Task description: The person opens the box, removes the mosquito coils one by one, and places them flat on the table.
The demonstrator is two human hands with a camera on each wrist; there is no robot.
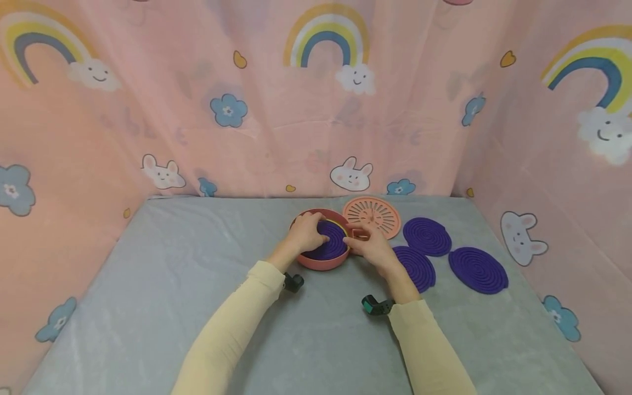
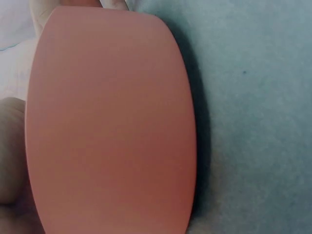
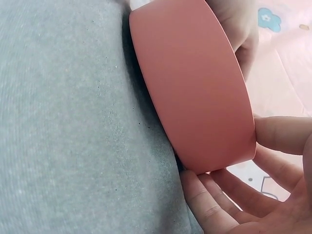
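Note:
In the head view a round pink container [image 1: 323, 264] stands on the cloth with a purple coiled coaster [image 1: 332, 241] inside it; a thin yellow edge shows beside the coaster. My left hand [image 1: 304, 233] reaches over the container's left rim and holds the coaster, its thumb on the coils and its fingers toward the far edge. At the right rim my right hand [image 1: 367, 245] grips the container. In the right wrist view its thumb [image 3: 282, 134] touches the rim and its fingers curl along the side. The container wall [image 2: 112, 122] hides most of the left fingers in the left wrist view.
Behind the right hand lies a peach slotted disc [image 1: 390, 222]. Three more purple coiled coasters lie to the right: one farther back [image 1: 427, 236], one partly behind the right forearm [image 1: 417, 269], one outermost [image 1: 478, 270]. A patterned pink curtain [image 1: 276, 148] borders the grey-covered table [image 1: 173, 307].

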